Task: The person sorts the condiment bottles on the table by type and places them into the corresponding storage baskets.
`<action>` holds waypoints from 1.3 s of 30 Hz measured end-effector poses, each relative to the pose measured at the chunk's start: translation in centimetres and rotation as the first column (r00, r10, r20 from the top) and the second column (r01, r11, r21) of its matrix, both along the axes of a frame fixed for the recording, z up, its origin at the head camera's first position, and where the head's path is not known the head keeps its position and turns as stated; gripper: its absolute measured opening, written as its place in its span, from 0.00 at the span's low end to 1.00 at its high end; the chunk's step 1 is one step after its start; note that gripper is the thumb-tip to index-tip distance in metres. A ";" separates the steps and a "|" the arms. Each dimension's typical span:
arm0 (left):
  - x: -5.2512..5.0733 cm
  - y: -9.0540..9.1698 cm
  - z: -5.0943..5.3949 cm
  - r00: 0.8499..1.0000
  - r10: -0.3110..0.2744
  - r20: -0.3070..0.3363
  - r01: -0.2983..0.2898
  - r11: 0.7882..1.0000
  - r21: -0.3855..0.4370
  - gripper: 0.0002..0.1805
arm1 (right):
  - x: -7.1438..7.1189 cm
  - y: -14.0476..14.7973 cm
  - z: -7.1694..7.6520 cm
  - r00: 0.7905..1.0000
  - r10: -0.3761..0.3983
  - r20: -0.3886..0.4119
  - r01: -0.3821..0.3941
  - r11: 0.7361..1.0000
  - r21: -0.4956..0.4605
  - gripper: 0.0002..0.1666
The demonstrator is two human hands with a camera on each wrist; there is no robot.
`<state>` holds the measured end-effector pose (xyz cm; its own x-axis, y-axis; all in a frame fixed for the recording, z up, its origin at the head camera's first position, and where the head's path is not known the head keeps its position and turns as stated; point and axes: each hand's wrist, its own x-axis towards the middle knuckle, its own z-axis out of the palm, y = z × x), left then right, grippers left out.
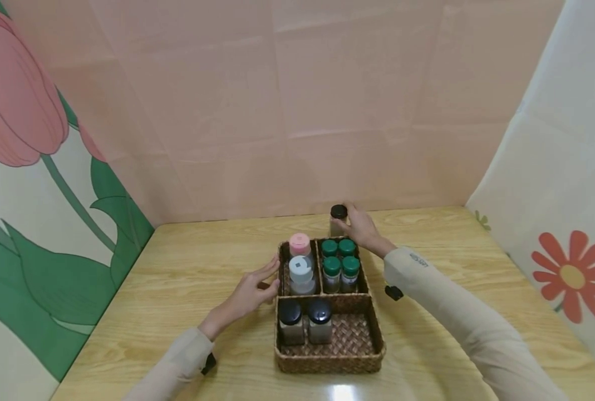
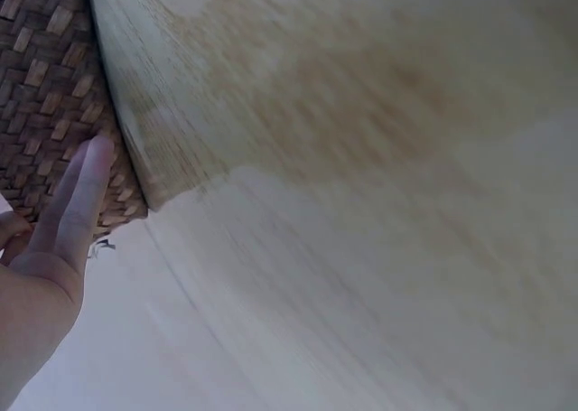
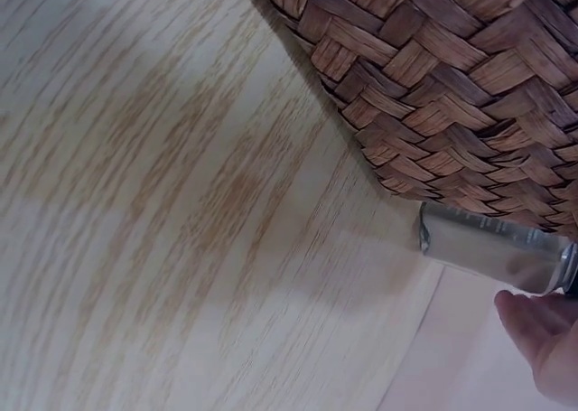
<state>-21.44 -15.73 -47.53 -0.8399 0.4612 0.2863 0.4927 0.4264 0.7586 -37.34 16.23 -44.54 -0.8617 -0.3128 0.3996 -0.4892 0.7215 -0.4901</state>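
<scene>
A woven basket [image 1: 328, 365] with three compartments stands on the table. Beyond its far right corner, my right hand [image 1: 363, 227] grips a black-lidded clear jar [image 1: 337, 226]; in the right wrist view the upright jar [image 3: 492, 248] is close behind the basket wall. My left hand [image 1: 247, 292] touches the basket's left side, and its extended fingers [image 2: 83, 199] lie along the weave in the left wrist view. The front compartment holds two black-lidded jars [image 1: 320, 328]. At the back left are a pink-capped bottle [image 1: 299, 244] and a white-capped bottle [image 1: 301, 273]; several green-lidded jars [image 1: 332, 273] fill the back right.
The wooden table [image 1: 207, 250] reaches back to a pink cloth wall [image 1: 277, 139] just behind the held jar. Side panels printed with a tulip [image 1: 19, 94] and a red flower [image 1: 573, 277] border the left and right.
</scene>
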 end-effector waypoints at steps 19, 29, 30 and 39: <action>-0.1 0.0 -0.2 0.999 -0.005 -0.054 0.005 1.000 -0.004 0.29 | 0.2 0.6 -0.2 1.000 0.012 0.011 -0.012 1.000 -0.028 0.31; -0.1 -0.1 -0.3 0.999 0.002 -0.049 -0.001 1.000 0.005 0.28 | 0.4 0.9 -0.3 1.000 0.016 0.014 -0.015 0.997 -0.071 0.32; -0.1 -0.1 -0.3 0.999 -0.001 -0.047 0.002 1.000 0.010 0.28 | 0.4 1.0 -0.3 1.000 0.017 0.009 -0.016 0.997 -0.075 0.32; -0.2 0.0 0.0 1.000 0.010 -0.011 -0.009 1.000 0.016 0.29 | 0.5 1.3 0.8 0.999 0.019 -0.026 -0.022 0.993 -0.115 0.29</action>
<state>-21.67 -15.78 -47.52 -0.8408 0.4484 0.3033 0.4974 0.4187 0.7598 -36.83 17.54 -43.75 -0.8451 -0.2810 0.4549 -0.5162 0.6506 -0.5570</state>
